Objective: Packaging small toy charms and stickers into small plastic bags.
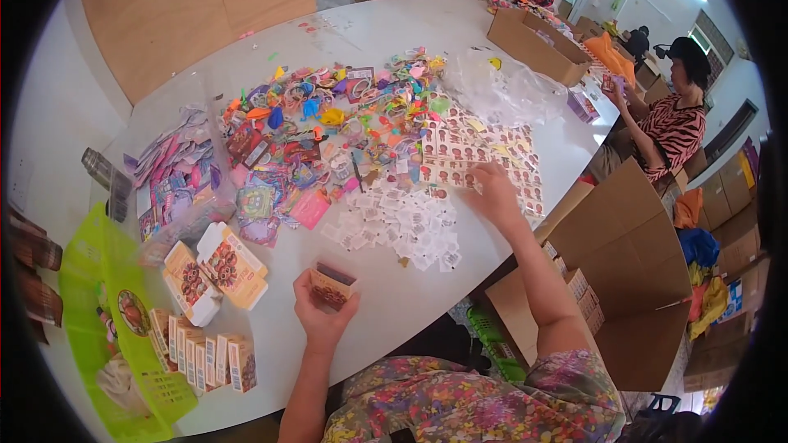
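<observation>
Fingers (303, 288) of the left hand (323, 321) are closed around a small open box (332, 289) above the worktop (410, 303). Those of the right hand (497, 198) bend over the sticker sheets (524, 160); I cannot tell if they hold something. Perhaps tilting the box would spill what is inside, or hasty pulling crease the sheets. Print on the white packets (402, 226) is too small to read.
</observation>
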A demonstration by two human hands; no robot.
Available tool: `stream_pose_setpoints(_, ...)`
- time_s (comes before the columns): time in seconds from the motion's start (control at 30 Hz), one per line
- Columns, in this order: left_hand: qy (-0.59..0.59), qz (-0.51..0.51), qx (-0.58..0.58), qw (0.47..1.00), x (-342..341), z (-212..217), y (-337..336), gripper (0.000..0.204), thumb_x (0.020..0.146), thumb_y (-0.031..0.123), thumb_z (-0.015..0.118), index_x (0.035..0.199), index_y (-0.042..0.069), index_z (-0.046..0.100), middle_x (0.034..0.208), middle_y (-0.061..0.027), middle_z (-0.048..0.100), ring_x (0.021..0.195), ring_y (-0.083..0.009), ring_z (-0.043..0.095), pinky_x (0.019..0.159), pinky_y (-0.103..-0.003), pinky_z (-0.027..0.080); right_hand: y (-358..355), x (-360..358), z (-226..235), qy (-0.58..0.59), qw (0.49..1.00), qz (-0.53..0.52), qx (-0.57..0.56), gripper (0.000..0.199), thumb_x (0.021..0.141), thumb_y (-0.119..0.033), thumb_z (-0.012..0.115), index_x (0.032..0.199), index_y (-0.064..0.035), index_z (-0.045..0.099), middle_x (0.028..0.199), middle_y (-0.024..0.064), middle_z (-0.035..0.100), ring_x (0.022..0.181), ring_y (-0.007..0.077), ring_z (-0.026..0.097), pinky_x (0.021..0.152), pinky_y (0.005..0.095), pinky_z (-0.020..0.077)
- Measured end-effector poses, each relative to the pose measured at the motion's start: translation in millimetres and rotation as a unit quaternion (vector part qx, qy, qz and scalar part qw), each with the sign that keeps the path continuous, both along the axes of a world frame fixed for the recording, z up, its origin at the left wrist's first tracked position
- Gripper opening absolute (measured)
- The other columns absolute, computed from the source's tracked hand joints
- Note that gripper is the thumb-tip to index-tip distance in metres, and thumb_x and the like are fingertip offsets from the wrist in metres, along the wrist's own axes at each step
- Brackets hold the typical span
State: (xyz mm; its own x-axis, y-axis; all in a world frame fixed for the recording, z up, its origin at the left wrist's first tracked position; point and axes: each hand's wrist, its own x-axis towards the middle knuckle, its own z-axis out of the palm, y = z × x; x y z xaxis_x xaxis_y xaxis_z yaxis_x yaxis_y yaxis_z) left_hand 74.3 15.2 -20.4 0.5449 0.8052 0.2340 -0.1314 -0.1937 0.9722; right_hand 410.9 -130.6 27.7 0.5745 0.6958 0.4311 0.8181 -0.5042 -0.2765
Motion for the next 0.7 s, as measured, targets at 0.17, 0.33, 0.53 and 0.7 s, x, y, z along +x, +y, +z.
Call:
stream_pose_setpoints(0.17,-0.007,-0.016,-0.011,1.0,0.6,1.4,0.0,0.075,0.067,0.006,0.082,0.126,0.0,0.036,0.114,-0.0095,0.052,0.102,-0.0172,0.056,0.088,-0.031,0.048,-38.8,24.2,-22.4,-0.003,0.999,0.02,-0.046,0.018,0.075,-0.009,0.067,0.093,-0.0043,0.069,0.099,0.0117,0.066,0.089,0.0261,0.064,0.074,0.0365,0.0519)
stream_pose_setpoints(0.33,-0.013,-0.008,-0.04,0.999,0.1,0.5,-0.6,0.076,0.067,0.007,0.083,0.126,0.0,0.036,0.116,-0.01,0.051,0.103,-0.0171,0.055,0.089,-0.031,0.048,-37.6,16.1,-17.2,0.048,0.997,-0.011,0.053,0.013,0.077,0.0,0.062,0.089,-0.0015,0.067,0.089,0.0141,0.066,0.076,0.0269,0.065,0.062,0.0329,0.0502)
stream_pose_setpoints(0.53,0.01,0.004,0.004,1.0,1.5,-5.2,-2.1,0.079,0.065,0.01,0.085,0.126,-0.001,0.036,0.117,-0.0107,0.05,0.106,-0.0179,0.053,0.092,-0.032,0.046,-2.0,-60.2,0.3,-0.013,0.986,0.148,0.075,0.009,0.077,0.002,0.061,0.085,0.0001,0.067,0.084,0.0145,0.067,0.078,0.0333,0.065,0.069,0.0403,0.0526)
stream_pose_setpoints(0.7,-0.013,0.014,0.017,1.0,3.5,-3.9,-2.3,0.077,0.064,0.009,0.087,0.124,-0.002,0.04,0.109,-0.0097,0.055,0.097,-0.0157,0.059,0.085,-0.031,0.051,28.5,-89.7,-17.0,-0.052,0.985,0.163,0.002,0.012,0.072,-0.004,0.065,0.085,-0.0031,0.065,0.085,0.0114,0.064,0.079,0.0308,0.062,0.07,0.0391,0.0517)
